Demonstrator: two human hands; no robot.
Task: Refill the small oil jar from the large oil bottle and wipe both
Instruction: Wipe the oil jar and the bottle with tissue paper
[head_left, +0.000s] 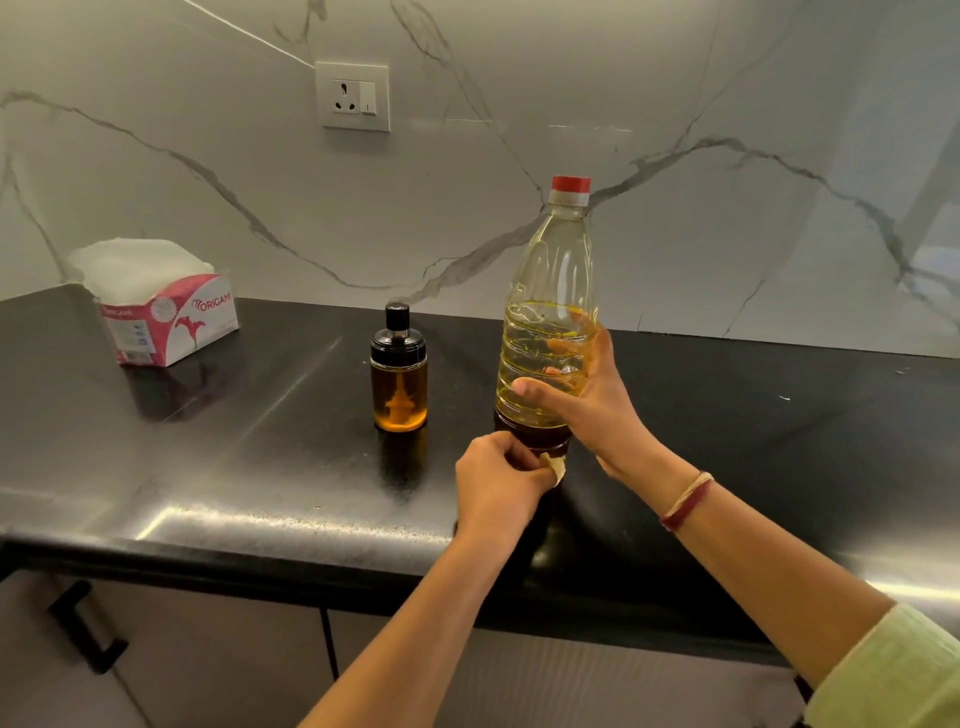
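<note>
Tissue (555, 466) mostly hidden in left hand (496, 480), right hand (587, 395) gripping bottle (550, 270)

Glossy black stone counter (218, 457); clear plastic bottle (550, 291); glass jar (399, 395); marble-look wall (675, 78).

Right arm first: a pale green sleeve (893, 670), soft and lightly ribbed, its cuff edge ending up near the elbow. At the wrist behind the right hand (587, 400) there are two thin bands side by side, a dark red band (688, 508) and a cream thread (685, 491) touching it. The left hand (498, 478) and its forearm show bare right down to the lower edge of the shot.
</note>
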